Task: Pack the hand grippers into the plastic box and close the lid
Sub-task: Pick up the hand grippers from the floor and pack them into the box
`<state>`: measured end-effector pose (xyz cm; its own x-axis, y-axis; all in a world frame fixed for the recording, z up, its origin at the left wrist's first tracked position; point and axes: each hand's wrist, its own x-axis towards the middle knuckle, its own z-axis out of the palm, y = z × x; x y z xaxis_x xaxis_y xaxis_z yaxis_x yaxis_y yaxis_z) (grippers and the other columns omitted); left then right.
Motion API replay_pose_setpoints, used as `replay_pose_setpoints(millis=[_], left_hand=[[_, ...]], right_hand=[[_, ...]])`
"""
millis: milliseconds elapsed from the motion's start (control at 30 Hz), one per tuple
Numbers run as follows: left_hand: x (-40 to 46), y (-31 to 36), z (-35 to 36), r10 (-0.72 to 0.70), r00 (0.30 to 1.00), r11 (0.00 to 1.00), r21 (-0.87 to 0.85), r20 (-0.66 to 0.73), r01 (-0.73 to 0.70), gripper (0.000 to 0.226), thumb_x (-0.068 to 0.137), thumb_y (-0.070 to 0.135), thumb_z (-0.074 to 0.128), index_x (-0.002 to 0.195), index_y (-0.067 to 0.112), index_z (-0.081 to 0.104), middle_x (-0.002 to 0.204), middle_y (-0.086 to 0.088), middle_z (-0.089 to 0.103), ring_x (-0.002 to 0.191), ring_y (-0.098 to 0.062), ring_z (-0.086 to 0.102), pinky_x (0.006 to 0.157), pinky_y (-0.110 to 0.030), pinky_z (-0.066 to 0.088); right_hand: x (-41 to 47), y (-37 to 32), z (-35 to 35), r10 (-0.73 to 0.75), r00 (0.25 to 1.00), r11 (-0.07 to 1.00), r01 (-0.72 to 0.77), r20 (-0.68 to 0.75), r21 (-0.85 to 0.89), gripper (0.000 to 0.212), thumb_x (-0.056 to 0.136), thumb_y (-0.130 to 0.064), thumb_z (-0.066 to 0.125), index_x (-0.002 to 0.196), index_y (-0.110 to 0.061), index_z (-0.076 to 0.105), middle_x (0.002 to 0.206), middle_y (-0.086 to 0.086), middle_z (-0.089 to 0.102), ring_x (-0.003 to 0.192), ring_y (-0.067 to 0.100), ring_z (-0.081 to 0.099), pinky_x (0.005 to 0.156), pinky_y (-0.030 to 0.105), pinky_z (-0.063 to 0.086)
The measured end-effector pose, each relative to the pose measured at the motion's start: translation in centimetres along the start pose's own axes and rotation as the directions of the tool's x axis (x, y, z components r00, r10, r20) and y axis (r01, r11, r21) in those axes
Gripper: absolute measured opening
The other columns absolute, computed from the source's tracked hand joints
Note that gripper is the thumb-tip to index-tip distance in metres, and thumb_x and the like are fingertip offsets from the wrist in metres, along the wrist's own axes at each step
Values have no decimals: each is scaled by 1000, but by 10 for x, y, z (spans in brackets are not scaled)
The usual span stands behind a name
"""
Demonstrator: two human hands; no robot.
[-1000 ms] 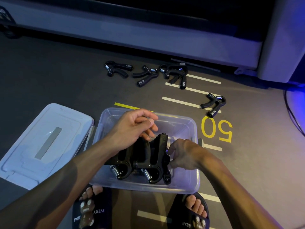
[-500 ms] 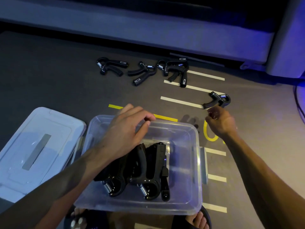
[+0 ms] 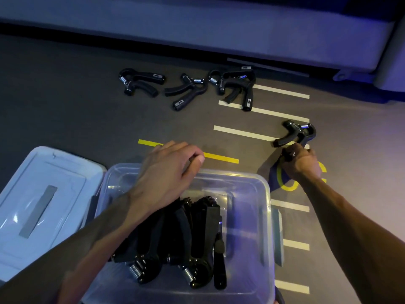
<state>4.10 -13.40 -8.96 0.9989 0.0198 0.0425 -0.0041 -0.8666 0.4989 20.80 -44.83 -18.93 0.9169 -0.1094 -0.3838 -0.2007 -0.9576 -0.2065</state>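
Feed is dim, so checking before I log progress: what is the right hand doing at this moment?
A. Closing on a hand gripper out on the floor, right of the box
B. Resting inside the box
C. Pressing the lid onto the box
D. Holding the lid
A: the right hand has its fingers around a handle of the hand gripper lying on the floor stripes, outside the box; the lid lies apart on the left.

- Clear, glossy plastic box (image 3: 266, 216) with smooth walls.
- White plastic lid (image 3: 43, 194), smooth and shiny, with a matt grey strip.
- Matt black plastic hand grippers (image 3: 197, 249) with bright coiled metal springs.
- Dark, matt floor (image 3: 65, 95) with painted lines.
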Motion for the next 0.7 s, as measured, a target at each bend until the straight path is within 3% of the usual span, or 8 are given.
replay_pose_setpoints(millis=[167,267,367,567,700], left_hand=[[-6,2,-3,-4,1000,999,-35,-22,3,17,99,39,48,101,32,63,97,18,65,87,-11,51,82,-32,35],[-17,8,-8,8,1000,1000,-24,-30,-9,18,97,40,48,104,32,63,98,18,65,90,-11,50,82,-30,32],[-28,13,-15,18,1000,1000,-5,1,-18,24,96,42,47,110,30,63,104,15,63,97,-15,51,86,-34,35],[-55,26,-25,43,999,999,-13,-6,-43,32,96,42,47,118,26,62,114,7,63,106,-22,54,94,-43,42],[-70,32,-28,58,998,998,-8,-35,-59,27,95,40,50,115,26,62,112,7,63,106,-22,55,94,-41,44]], right_hand=[[-34,-10,-2,-120,967,976,156,-224,151,23,89,-39,65,107,-26,63,109,13,63,91,36,62,66,32,43],[-58,-21,-26,-178,922,938,264,-344,224,26,91,-48,56,104,-25,60,93,8,71,83,35,65,64,38,52],[-87,-29,-63,-173,910,908,295,-376,297,35,90,-54,45,99,-25,62,81,6,72,75,33,68,69,44,56],[-180,-54,-134,-368,815,836,501,-448,225,26,90,-51,55,91,-27,64,69,-4,69,65,21,67,64,42,55],[-244,-64,-171,-452,754,813,568,-477,126,23,88,-44,62,86,-21,62,65,-4,67,62,18,65,59,37,52]])
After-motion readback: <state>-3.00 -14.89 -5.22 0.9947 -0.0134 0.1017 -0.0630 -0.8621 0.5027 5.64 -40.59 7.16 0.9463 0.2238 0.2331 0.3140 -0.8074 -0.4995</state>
